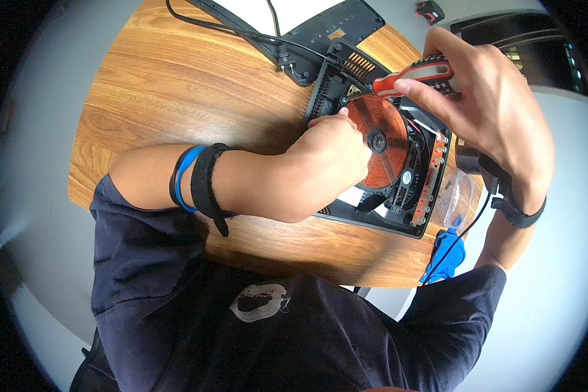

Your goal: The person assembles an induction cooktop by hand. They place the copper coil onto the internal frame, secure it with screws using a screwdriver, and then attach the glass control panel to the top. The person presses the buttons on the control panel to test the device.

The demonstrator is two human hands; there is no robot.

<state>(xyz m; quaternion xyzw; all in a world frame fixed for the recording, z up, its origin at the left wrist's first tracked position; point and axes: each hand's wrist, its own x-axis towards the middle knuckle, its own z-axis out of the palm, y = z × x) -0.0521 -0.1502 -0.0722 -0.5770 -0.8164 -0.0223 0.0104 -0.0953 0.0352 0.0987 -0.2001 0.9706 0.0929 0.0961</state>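
An opened induction cooker with a black casing (398, 228) lies on the table, its round copper coil (380, 164) exposed. My right hand (487, 98) is closed round the red, grey and black handle of a screwdriver (408, 76). The thin shaft points left and down, its tip at the coil's upper left edge, by a corner of the casing. Over the coil's left side lies my left hand (336, 153), closed, its fingertips near the screwdriver's tip. What it grips, if anything, is hidden under it. Beside the coil a strip with several silver contacts (431, 176) runs along the right side.
Behind the cooker lies a black-edged panel (336, 29), with a black power cord and plug (285, 60) across it. To the right stand a clear plastic tub (456, 196) with small parts and a blue cloth (445, 255). A red and black tool (430, 12) sits farther back.
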